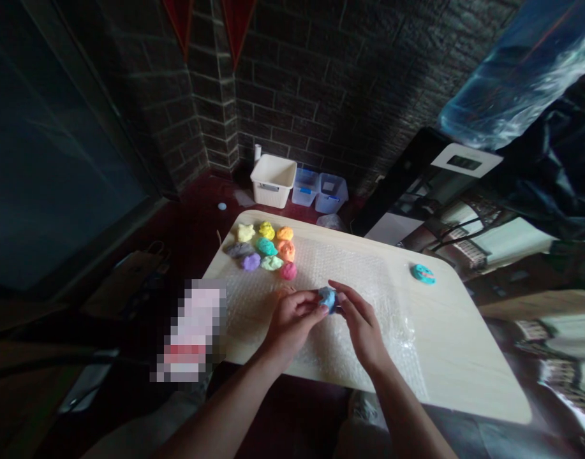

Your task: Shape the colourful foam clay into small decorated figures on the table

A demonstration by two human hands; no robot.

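Observation:
A lump of blue modelling clay [327,297] is held above the bubble wrap, between my two hands. My left hand [295,319] is closed on its left side, the thumb pressing the near face. From the right, my right hand [362,322] grips the lump with thumb and fingers, while its index finger stretches out past it. Beyond my hands, at the back left of the table, several clay lumps lie in a cluster, among them a yellow lump [266,230], a teal lump [266,247], a purple lump [251,262] and a pink lump [288,271].
Bubble wrap [369,274] covers the middle of the pale wooden table [469,357]. A turquoise round piece [423,274] lies at the right. Behind the table stand a white basket [273,182] and blue plastic bins [330,193]. A water dispenser [416,185] stands at the back right.

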